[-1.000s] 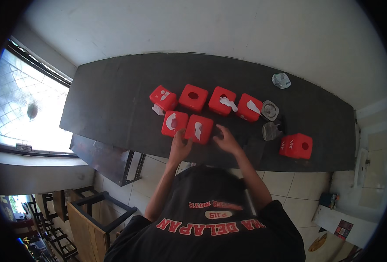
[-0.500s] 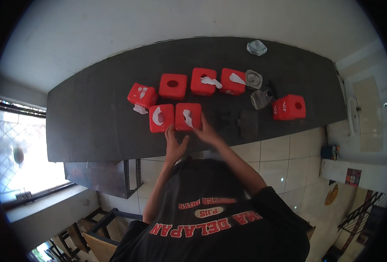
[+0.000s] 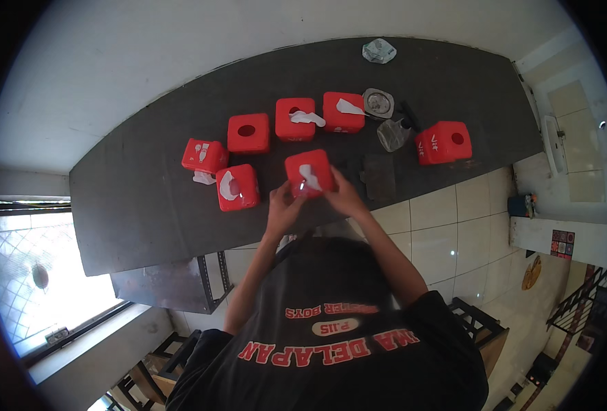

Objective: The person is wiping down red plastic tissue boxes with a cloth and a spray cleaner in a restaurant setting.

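Note:
A red tissue box (image 3: pixel 298 164) with a white tissue sticking out of its round hole is held between my two hands near the table's front edge. My left hand (image 3: pixel 284 209) grips its near left corner, fingers bent against it. My right hand (image 3: pixel 345 196) holds its right side. Left of it stands another red tissue box (image 3: pixel 248 183) with a white tissue showing. Behind are a tilted red box (image 3: pixel 204 154) with tissue beneath, a red box with a bare hole (image 3: pixel 257 142), and two red boxes with tissues, one in the middle (image 3: pixel 291 131) and one farther right (image 3: pixel 337 123).
On the dark table (image 3: pixel 146 171), a clear square dish (image 3: pixel 379 103) and a clear glass container (image 3: pixel 392 135) stand right of the boxes. A flat black object (image 3: pixel 379 177) lies nearer me. Another red box (image 3: pixel 444 144) stands far right; a crumpled plastic packet (image 3: pixel 379 51) lies at the back.
The held box has moved right, away from the box on its left, and turned slightly, with both hands on it. My left hand has shifted from between the boxes onto the held one.

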`<action>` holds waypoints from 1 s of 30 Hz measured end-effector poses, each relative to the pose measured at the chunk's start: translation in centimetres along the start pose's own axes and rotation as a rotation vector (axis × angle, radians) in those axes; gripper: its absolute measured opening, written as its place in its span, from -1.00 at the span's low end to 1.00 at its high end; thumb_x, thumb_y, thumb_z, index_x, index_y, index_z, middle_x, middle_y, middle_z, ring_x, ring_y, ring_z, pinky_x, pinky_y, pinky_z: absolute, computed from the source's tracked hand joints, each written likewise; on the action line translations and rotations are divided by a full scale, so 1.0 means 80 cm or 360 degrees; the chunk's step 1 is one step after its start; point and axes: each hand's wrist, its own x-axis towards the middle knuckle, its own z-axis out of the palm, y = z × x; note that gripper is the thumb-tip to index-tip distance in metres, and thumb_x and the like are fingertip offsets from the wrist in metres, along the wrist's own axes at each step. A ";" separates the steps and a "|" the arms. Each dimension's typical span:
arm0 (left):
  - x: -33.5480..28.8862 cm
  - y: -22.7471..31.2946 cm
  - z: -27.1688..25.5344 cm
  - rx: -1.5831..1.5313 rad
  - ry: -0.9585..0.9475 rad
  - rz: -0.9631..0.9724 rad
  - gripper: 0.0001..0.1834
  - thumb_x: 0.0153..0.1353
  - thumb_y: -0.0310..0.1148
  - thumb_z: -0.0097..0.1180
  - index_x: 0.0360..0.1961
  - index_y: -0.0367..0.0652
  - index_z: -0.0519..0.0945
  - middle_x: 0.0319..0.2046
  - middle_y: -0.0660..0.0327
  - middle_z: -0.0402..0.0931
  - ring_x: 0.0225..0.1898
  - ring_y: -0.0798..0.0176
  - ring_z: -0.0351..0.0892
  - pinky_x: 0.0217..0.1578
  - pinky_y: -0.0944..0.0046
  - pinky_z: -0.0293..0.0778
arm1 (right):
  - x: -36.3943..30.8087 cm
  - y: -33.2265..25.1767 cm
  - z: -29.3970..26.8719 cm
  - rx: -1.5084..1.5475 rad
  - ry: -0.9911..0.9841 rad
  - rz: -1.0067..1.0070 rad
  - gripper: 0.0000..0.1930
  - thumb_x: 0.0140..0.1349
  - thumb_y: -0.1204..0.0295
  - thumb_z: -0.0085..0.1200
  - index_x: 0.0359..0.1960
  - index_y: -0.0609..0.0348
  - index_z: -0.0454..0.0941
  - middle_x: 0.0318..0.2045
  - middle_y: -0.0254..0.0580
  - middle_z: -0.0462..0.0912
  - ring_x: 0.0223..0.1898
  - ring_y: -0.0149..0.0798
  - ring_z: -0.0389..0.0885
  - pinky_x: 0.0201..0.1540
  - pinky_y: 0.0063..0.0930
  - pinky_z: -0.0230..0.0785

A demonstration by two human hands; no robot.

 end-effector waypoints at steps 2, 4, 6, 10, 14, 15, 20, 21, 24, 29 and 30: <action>0.007 0.046 0.033 0.0093 0.0120 0.0116 -0.15 0.29 -0.11 0.49 0.47 -0.34 0.44 0.26 -0.15 0.49 0.19 -0.03 0.67 0.18 0.10 0.62 | 0.012 0.025 -0.039 0.0027 0.0159 -0.0056 -0.17 0.38 0.30 0.29 0.63 0.20 0.20 0.46 0.21 0.50 0.45 0.05 0.55 0.46 -0.22 0.39; 0.022 0.069 0.054 0.0081 0.0048 0.0057 -0.16 0.30 -0.13 0.48 0.47 -0.33 0.43 0.29 -0.16 0.49 0.19 -0.03 0.68 0.18 0.10 0.63 | 0.021 0.042 -0.065 0.0004 0.0174 0.0052 -0.19 0.36 0.35 0.25 0.62 0.22 0.22 0.45 0.20 0.51 0.46 0.03 0.53 0.47 -0.22 0.37; 0.026 0.082 0.071 0.0069 -0.0035 -0.0006 -0.18 0.32 -0.15 0.46 0.48 -0.33 0.43 0.32 -0.18 0.48 0.20 -0.03 0.70 0.17 0.10 0.64 | 0.027 0.057 -0.087 -0.0013 0.0198 -0.0040 -0.19 0.34 0.38 0.22 0.62 0.23 0.22 0.44 0.19 0.53 0.47 0.03 0.53 0.49 -0.22 0.35; 0.027 0.065 0.084 0.0104 0.0035 0.0066 -0.22 0.35 -0.20 0.42 0.48 -0.32 0.41 0.35 -0.16 0.51 0.22 0.01 0.70 0.18 0.09 0.64 | 0.031 0.057 -0.103 0.0069 0.0104 -0.0080 -0.18 0.31 0.38 0.19 0.62 0.24 0.21 0.44 0.21 0.53 0.47 0.05 0.53 0.49 -0.21 0.34; 0.009 0.051 0.085 -0.0029 0.0113 -0.0024 -0.29 0.39 -0.23 0.38 0.46 -0.30 0.44 0.28 -0.07 0.60 0.18 0.08 0.72 0.16 0.13 0.63 | 0.018 0.044 -0.127 -0.0072 0.0013 0.0082 -0.34 0.44 0.41 0.20 0.54 0.31 0.33 0.39 0.16 0.54 0.41 -0.05 0.56 0.43 -0.21 0.40; 0.003 0.051 0.081 -0.0020 0.0137 -0.0031 -0.29 0.39 -0.23 0.38 0.46 -0.30 0.44 0.28 -0.07 0.60 0.18 0.08 0.72 0.16 0.13 0.63 | 0.012 0.040 -0.135 -0.0095 0.0047 0.0223 -0.39 0.47 0.33 0.22 0.48 0.31 0.41 0.33 0.18 0.58 0.37 0.01 0.58 0.39 -0.16 0.43; -0.023 0.036 0.069 -0.0049 0.0073 -0.0170 -0.42 0.41 -0.25 0.35 0.37 -0.28 0.53 0.20 -0.01 0.68 0.13 0.16 0.73 0.13 0.16 0.62 | -0.018 0.059 -0.157 -0.0935 0.0612 0.0193 -0.31 0.33 -0.02 0.36 0.30 0.27 0.59 0.19 0.22 0.61 0.28 0.26 0.54 0.35 0.04 0.43; -0.027 0.023 0.066 -0.0049 0.0082 -0.0163 -0.42 0.41 -0.25 0.35 0.37 -0.28 0.53 0.20 -0.01 0.68 0.13 0.16 0.73 0.13 0.16 0.62 | -0.013 0.074 -0.155 -0.0848 0.0693 0.0138 -0.27 0.29 -0.07 0.39 0.29 0.26 0.59 0.18 0.21 0.58 0.29 0.29 0.50 0.34 0.11 0.42; -0.031 0.002 0.062 -0.0211 0.0088 -0.0162 -0.45 0.41 -0.27 0.35 0.34 -0.27 0.57 0.17 0.00 0.71 0.11 0.18 0.73 0.15 0.17 0.61 | -0.022 0.064 -0.143 -0.1384 0.0635 0.0216 -0.26 0.26 -0.02 0.43 0.29 0.28 0.55 0.24 0.17 0.50 0.30 0.24 0.49 0.32 0.10 0.44; -0.013 0.031 0.070 0.0247 0.0119 0.0070 -0.29 0.32 -0.26 0.44 0.42 -0.26 0.46 0.30 -0.12 0.57 0.30 -0.08 0.61 0.31 0.01 0.53 | -0.023 0.052 -0.146 -0.1671 0.0495 0.0256 -0.38 0.20 0.12 0.43 0.19 0.24 0.58 0.28 0.13 0.45 0.32 0.21 0.45 0.31 0.12 0.42; -0.008 0.037 0.071 0.0250 0.0125 0.0108 -0.29 0.32 -0.26 0.44 0.42 -0.26 0.46 0.30 -0.12 0.57 0.30 -0.08 0.61 0.31 0.01 0.53 | -0.022 0.055 -0.147 -0.1689 0.0512 0.0240 -0.44 0.18 0.16 0.43 0.14 0.23 0.61 0.25 0.11 0.47 0.30 0.20 0.46 0.30 0.12 0.42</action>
